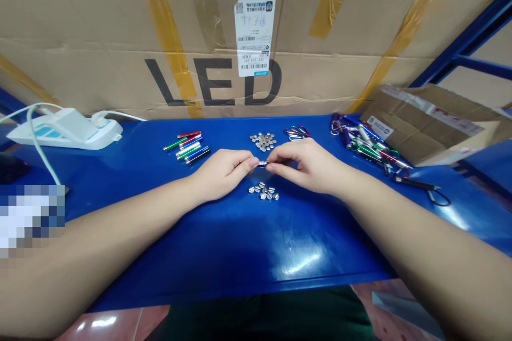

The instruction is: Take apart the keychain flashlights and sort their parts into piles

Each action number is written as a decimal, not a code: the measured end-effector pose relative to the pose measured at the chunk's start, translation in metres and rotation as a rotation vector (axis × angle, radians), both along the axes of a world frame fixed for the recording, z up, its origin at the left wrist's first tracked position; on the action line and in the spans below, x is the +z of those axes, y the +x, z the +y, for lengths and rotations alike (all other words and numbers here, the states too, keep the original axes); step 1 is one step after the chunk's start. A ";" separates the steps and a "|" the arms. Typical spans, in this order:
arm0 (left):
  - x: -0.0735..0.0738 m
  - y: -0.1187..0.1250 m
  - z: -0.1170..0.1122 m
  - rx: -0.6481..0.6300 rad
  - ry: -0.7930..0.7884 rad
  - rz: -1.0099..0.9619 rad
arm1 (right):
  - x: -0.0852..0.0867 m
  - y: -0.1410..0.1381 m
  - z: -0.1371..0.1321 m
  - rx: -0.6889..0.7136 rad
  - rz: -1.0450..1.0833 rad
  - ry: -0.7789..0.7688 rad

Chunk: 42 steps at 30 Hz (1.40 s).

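Observation:
My left hand (222, 173) and my right hand (306, 165) meet over the middle of the blue table (256, 245). Both pinch one small metal cylinder (263, 163) between their fingertips, the left from the left end, the right from the right end. Just below them lies a small heap of silver caps (264, 192). Behind the hands sits a pile of round button cells (263, 141). Several coloured tubes (188, 147) lie in a row at the left.
Coloured carabiner clips (296, 132) lie behind my right hand. A heap of assembled keychain lights (370, 146) is at the right, beside an open cardboard box (428, 122). A white power strip (66, 129) sits at the far left. A big "LED" carton (216, 37) walls the back.

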<state>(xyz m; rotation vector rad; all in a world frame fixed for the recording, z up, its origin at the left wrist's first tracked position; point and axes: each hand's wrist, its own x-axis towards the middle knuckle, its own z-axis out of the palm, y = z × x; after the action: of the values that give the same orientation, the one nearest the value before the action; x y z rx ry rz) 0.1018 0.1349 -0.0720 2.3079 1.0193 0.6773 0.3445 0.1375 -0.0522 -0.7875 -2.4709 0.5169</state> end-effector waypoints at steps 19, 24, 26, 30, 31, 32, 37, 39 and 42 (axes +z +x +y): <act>-0.005 -0.001 0.001 -0.021 -0.132 -0.181 | 0.005 0.003 -0.001 -0.087 0.222 -0.202; -0.009 -0.002 0.004 -0.022 -0.114 -0.231 | 0.015 0.013 -0.001 -0.081 -0.072 -0.361; -0.010 -0.002 0.004 -0.027 -0.117 -0.241 | 0.018 0.016 -0.003 -0.073 -0.196 -0.361; -0.010 -0.002 0.004 -0.025 -0.120 -0.244 | 0.021 0.018 -0.007 0.005 -0.292 -0.359; -0.010 -0.002 0.004 -0.024 -0.122 -0.246 | 0.021 0.018 -0.008 0.038 -0.305 -0.361; -0.010 -0.002 0.004 -0.025 -0.124 -0.249 | 0.021 0.018 -0.009 0.070 -0.316 -0.355; -0.010 -0.001 0.004 -0.023 -0.135 -0.253 | 0.017 0.016 -0.009 0.156 -0.325 -0.232; -0.010 -0.001 0.004 -0.023 -0.137 -0.253 | 0.016 0.015 -0.008 0.145 -0.323 -0.245; -0.009 -0.001 0.004 -0.017 -0.124 -0.247 | 0.014 0.014 -0.007 0.081 -0.318 -0.332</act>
<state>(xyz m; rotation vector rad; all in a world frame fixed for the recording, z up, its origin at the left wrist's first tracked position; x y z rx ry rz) 0.1007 0.1391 -0.0815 2.0639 0.8996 0.8430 0.3588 0.1309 -0.0380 -0.9637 -2.7563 0.9106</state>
